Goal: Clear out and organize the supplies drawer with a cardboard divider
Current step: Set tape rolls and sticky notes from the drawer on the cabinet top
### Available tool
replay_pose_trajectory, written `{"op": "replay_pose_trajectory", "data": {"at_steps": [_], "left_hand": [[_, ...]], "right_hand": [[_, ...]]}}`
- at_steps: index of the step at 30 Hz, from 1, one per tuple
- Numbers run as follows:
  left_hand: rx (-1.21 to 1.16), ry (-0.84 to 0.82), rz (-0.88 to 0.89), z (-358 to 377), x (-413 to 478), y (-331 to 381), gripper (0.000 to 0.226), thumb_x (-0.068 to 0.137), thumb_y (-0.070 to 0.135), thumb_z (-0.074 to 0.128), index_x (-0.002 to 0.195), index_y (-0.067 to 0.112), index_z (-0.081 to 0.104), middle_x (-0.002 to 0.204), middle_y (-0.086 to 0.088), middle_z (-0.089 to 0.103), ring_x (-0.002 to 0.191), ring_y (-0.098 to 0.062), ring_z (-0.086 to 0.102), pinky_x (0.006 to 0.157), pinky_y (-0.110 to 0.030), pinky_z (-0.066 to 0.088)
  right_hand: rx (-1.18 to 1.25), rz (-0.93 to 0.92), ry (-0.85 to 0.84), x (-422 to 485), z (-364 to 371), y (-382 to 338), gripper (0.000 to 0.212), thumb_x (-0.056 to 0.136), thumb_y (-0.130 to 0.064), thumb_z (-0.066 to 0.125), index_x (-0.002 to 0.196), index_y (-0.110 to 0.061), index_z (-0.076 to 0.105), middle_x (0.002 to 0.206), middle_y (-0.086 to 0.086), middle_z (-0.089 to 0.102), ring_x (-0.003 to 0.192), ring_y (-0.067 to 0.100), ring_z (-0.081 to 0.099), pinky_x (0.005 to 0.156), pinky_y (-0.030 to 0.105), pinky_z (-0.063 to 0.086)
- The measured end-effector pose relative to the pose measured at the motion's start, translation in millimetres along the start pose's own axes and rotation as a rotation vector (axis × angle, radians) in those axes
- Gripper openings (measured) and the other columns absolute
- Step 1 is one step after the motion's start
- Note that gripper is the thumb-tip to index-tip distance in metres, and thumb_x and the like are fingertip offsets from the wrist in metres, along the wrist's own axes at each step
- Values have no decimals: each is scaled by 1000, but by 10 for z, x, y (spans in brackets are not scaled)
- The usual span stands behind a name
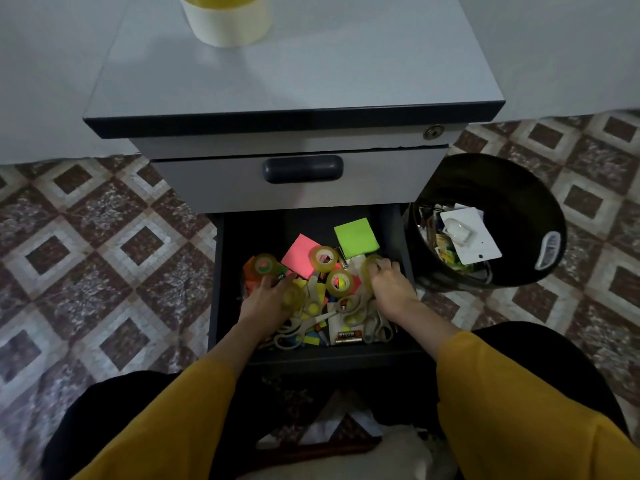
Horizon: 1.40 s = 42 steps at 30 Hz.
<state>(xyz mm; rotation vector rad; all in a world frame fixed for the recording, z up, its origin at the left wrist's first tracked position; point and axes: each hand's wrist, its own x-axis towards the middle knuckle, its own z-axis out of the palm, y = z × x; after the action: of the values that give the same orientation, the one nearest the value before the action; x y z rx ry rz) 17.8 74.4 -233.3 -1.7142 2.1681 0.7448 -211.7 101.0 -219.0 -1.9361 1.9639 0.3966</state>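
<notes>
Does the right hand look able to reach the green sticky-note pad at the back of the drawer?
Probably yes. The green pad lies uncovered just beyond the right hand, with nothing between them. But its fingers curl round a tape roll, which would likely need dropping first.

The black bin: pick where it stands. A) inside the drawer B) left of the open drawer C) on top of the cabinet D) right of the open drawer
D: the black bin stands on the tiled floor at the right of the open drawer.
</notes>
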Motion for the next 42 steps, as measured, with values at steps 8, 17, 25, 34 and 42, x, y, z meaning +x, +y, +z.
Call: {"op": "replay_pose_trajectory", "data": {"at_steps": [8, 17, 25, 34, 42], "left_hand": [[-46, 85, -46, -98, -64, 118, 56, 82, 27, 65, 132, 13, 43, 131, -9, 45, 114, -27, 51, 77, -33, 45], [-245, 262, 54, -649, -505, 221, 63, 73, 25, 73, 130, 13, 49, 125, -11, 46, 109, -26, 52, 82, -25, 40], [-311, 463, 116, -1371, -939, 297, 58, 72, 23, 75, 126, 15, 54, 120, -9, 50, 109, -24, 51, 87, -22, 36], [-420, 707, 209, -2270, -1032, 386, 55, 76, 36, 73, 125, 17, 59, 108, -1, 51, 103, -15, 53, 84, -18, 34], [-543, 745, 154, -2765, -698, 390, 70, 78, 27, 73, 137, 6, 44, 119, -8, 57, 101, -16, 52, 85, -20, 38]], "right_hand": [[50, 10, 37, -94, -143, -60, 59, 87, -30, 62, 135, -5, 38, 134, 19, 37, 121, 34, 38, 100, 36, 35], [345, -36, 144, -385, -582, -187, 65, 82, -26, 70, 139, -15, 40, 131, 14, 30, 121, 30, 41, 101, 32, 38], [452, -116, 331, -626, -1153, -321, 68, 79, -24, 70, 140, -15, 41, 126, 12, 39, 122, 28, 39, 99, 28, 34], [653, -245, 596, -715, -2028, -528, 61, 78, -21, 69, 135, -11, 49, 106, 1, 37, 95, 14, 45, 81, 14, 29], [764, -236, 714, -524, -2438, -600, 63, 75, -22, 71, 131, -12, 47, 111, 6, 51, 102, 22, 53, 92, 32, 43]]}}
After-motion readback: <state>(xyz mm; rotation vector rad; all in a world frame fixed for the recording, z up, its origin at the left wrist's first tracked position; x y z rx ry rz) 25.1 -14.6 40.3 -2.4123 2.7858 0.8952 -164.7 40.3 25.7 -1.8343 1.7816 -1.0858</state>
